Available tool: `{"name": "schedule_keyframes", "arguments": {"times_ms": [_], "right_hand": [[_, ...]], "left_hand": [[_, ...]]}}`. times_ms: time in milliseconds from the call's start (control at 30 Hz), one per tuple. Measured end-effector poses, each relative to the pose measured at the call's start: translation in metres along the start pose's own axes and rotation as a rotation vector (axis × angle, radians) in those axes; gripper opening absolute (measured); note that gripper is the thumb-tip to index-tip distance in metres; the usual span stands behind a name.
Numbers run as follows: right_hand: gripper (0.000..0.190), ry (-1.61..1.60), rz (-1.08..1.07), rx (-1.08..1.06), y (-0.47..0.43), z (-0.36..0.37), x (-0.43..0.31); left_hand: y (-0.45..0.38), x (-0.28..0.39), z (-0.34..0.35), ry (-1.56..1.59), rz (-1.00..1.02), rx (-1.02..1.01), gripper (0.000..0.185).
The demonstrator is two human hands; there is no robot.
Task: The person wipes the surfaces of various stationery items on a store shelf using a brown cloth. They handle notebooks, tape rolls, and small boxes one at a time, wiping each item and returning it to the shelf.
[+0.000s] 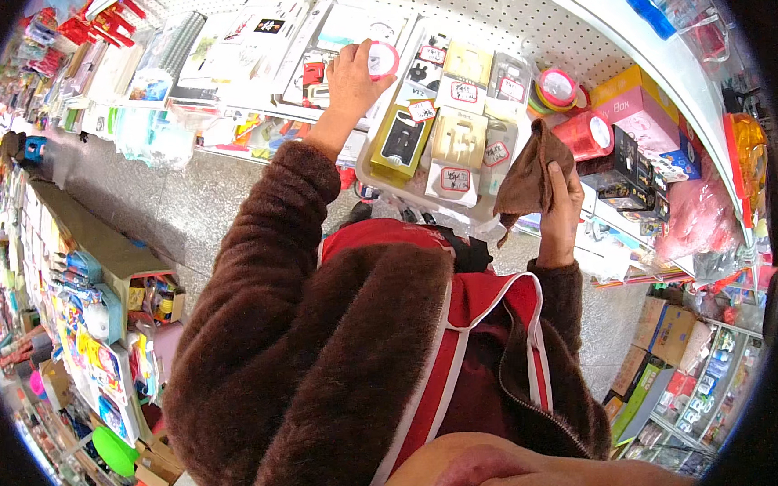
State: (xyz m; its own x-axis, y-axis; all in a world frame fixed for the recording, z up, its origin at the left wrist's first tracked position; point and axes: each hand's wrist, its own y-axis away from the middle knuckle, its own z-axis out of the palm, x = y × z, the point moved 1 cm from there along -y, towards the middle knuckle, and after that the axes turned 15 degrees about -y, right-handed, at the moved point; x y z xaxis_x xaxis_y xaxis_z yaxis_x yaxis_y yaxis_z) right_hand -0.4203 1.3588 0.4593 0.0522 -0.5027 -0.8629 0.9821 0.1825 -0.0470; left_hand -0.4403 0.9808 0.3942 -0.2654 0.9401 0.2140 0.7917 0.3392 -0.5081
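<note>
My left hand (pixel 358 79) reaches over a shelf, its fingers at a round pink-rimmed item (pixel 383 60); whether it grips it I cannot tell. Beneath that hand lie packaged goods, a red-and-white one (pixel 313 82) among them. My right hand (pixel 561 197) holds a brown cloth (pixel 535 169), which hangs down beside a clear plastic bin (pixel 386 180). In the bin stand several small boxes with price stickers, including a yellow box with a black item (pixel 402 140) and a cream box with pale earphones (pixel 459 137).
Right of the bin are a red roll (pixel 584 135), a pink box (pixel 643 114) and black boxes (pixel 633 171). Spiral notebooks (pixel 177 46) stand farther left on the shelf. A white perforated panel (pixel 496 13) backs it. Another goods display (pixel 102 311) stands across the aisle.
</note>
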Motion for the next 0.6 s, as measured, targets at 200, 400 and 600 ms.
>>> {"name": "schedule_keyframes", "arguments": {"times_ms": [200, 400, 600], "right_hand": [[0.026, -0.046, 0.027, 0.022, 0.005, -0.004, 0.005], [0.027, -0.060, 0.030, 0.058, 0.005, -0.010, 0.006], [0.028, -0.243, 0.044, 0.012, 0.007, -0.020, 0.000]], "left_hand": [[-0.001, -0.010, 0.011, -0.026, -0.069, -0.070, 0.076], [0.000, -0.012, 0.009, 0.062, -0.010, 0.062, 0.080], [0.019, 0.034, -0.042, 0.407, 0.185, 0.207, 0.043]]}}
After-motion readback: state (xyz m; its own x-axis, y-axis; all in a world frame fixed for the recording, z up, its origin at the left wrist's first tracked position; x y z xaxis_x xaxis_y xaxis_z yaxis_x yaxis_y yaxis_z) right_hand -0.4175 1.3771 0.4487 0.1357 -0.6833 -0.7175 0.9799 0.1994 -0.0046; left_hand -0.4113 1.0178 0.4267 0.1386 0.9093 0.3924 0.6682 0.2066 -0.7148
